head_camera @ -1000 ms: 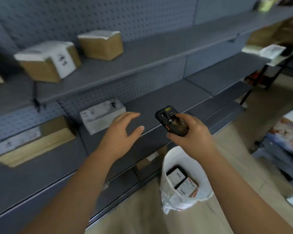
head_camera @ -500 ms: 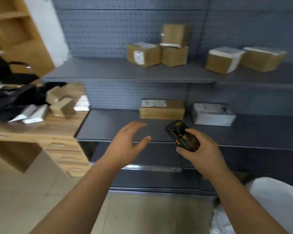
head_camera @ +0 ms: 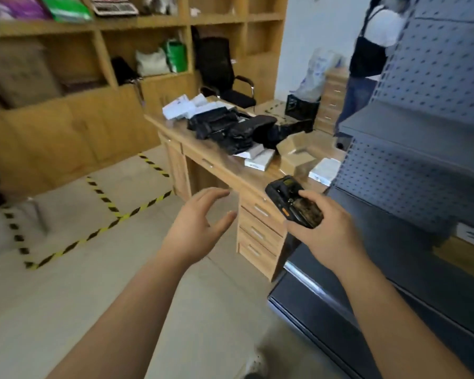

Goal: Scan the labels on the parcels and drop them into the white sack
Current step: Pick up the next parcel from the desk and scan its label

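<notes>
The left hand (head_camera: 195, 228) hovers over the floor with fingers spread and relaxed, its grip open and empty. Just right of it, the right hand (head_camera: 323, 228) has its grip closed around a black handheld scanner (head_camera: 290, 199). Farther off, white parcels (head_camera: 259, 161) and black bags (head_camera: 230, 127) lie on the wooden tabletop (head_camera: 216, 157), left of the grey shelving (head_camera: 422, 149).

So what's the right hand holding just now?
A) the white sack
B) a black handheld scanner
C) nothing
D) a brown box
B: the right hand grips a black scanner, raised in front of the desk, while the left hand is spread and holds nothing.
</notes>
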